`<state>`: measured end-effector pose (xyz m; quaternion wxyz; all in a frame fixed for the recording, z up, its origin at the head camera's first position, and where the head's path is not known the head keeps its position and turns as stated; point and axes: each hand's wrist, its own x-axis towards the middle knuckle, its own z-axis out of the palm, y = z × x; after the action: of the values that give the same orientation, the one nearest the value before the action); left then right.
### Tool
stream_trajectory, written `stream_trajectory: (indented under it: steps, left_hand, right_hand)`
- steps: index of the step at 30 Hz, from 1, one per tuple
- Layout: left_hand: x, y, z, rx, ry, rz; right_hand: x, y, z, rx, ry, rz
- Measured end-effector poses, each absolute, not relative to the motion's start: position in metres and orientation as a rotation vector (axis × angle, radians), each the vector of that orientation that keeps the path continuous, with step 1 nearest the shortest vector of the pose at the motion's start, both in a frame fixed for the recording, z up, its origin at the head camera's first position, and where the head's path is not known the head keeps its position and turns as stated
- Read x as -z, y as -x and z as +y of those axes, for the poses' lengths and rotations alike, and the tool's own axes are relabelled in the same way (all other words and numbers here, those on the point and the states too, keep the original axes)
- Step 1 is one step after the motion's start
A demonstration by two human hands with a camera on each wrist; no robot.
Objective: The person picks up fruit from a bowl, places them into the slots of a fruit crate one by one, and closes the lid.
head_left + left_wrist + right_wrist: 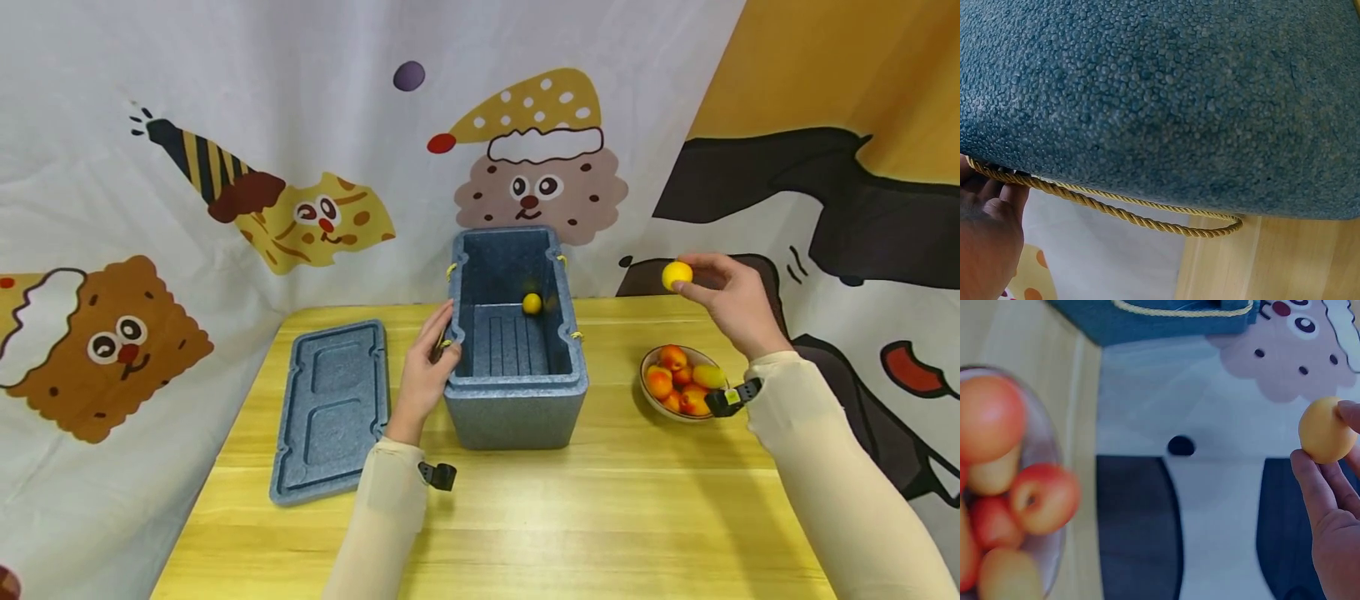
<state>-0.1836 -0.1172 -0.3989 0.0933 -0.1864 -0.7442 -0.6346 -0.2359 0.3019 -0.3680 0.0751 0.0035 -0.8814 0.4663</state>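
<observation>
My right hand (738,304) is raised over the right side of the table and pinches a small round yellow fruit (677,276) between thumb and fingers. The same smooth yellow fruit (1327,430) shows at the fingertips in the right wrist view. My left hand (427,372) rests against the left side of a blue-grey foam box (517,417), fingers extended along its outer wall and thumb at the rim. In the left wrist view, its fingers lie by a gold rope handle (1141,219). The box stands uncovered; another yellow fruit (532,303) lies inside, towards the far right.
A bowl (651,398) of red-orange and yellow fruit sits right of the box, below my right hand. The box's lid (330,417) lies flat at the left. A cloth with cartoon prints (337,100) hangs close behind the wooden table (600,525).
</observation>
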Motion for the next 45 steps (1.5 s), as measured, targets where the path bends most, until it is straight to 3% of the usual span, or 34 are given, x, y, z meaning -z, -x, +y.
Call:
stream_trajectory:
  steps: [23, 45]
  left_hand:
    - [0.398, 0.183, -0.117, 1.858, 0.559, -2.226]
    - [0.398, 0.183, -0.114, 1.869, 0.542, -2.208]
  right_hand:
    - [0.314, 0.282, 0.232, -1.528, -0.312, -2.493]
    - [0.295, 0.307, 0.184, -1.523, -0.446, -2.567]
